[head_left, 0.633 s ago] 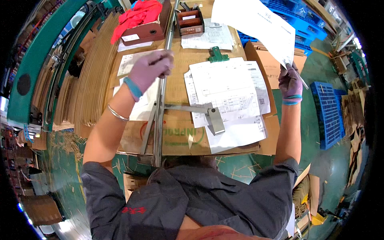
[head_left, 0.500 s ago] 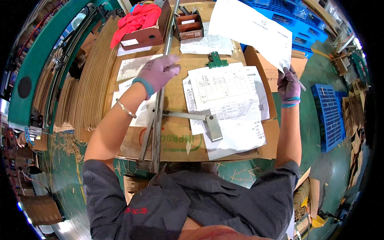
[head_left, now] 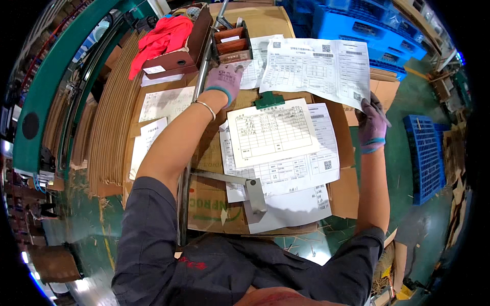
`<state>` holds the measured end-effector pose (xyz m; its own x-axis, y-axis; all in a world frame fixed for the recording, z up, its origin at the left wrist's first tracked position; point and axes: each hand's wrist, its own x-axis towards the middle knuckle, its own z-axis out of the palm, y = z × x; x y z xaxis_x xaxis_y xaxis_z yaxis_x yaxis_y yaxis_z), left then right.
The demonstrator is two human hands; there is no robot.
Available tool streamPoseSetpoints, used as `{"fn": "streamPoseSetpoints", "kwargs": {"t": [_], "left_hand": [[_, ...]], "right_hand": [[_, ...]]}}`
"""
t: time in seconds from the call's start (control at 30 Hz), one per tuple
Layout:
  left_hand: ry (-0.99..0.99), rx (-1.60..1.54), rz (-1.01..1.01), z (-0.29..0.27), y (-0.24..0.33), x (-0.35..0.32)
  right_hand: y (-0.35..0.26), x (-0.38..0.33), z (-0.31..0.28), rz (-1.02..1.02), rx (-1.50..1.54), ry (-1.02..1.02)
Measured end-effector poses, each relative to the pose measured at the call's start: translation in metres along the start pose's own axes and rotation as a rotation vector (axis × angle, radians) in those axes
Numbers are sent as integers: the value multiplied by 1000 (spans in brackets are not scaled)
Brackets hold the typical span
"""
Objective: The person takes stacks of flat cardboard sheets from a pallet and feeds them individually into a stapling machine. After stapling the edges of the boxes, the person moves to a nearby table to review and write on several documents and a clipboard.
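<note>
My right hand, in a purple glove, pinches the lower right corner of a printed sheet of paper. The sheet is held out over the far right of the cardboard-topped table. My left hand, gloved the same way, reaches forward with fingers apart, at the near edge of a small brown compartment box. Whether it touches the box I cannot tell. Between my arms lies a stack of forms under a green clip. A metal arm with a flat plate rests over the lower papers.
A brown carton with red cloth stands at the far left. A metal bar runs along the table beside my left arm. Flattened cardboard is stacked farther left. Blue pallets stand at the far right, another nearer.
My left hand has moved forward and right to the small brown box. The sheet in my right hand has swung lower and flatter, its printed face now showing. The view has shifted slightly.
</note>
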<state>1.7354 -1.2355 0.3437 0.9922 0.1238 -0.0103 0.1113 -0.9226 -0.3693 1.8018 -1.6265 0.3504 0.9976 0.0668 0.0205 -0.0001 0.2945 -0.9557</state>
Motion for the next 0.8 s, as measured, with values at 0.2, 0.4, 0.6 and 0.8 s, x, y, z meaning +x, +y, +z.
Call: {"fn": "streamPoseSetpoints", "kwargs": {"t": [0.2, 0.4, 0.6, 0.8], "left_hand": [[362, -756, 110, -16, -63, 1], [182, -465, -68, -50, -75, -85], [293, -517, -13, -53, -87, -144], [358, -608, 4, -68, -90, -188]], "right_hand": [[-7, -29, -3, 41, 71, -225], [-10, -83, 29, 62, 33, -210], [-4, -100, 46, 131, -85, -267], [-18, -126, 76, 103, -182, -356]]}}
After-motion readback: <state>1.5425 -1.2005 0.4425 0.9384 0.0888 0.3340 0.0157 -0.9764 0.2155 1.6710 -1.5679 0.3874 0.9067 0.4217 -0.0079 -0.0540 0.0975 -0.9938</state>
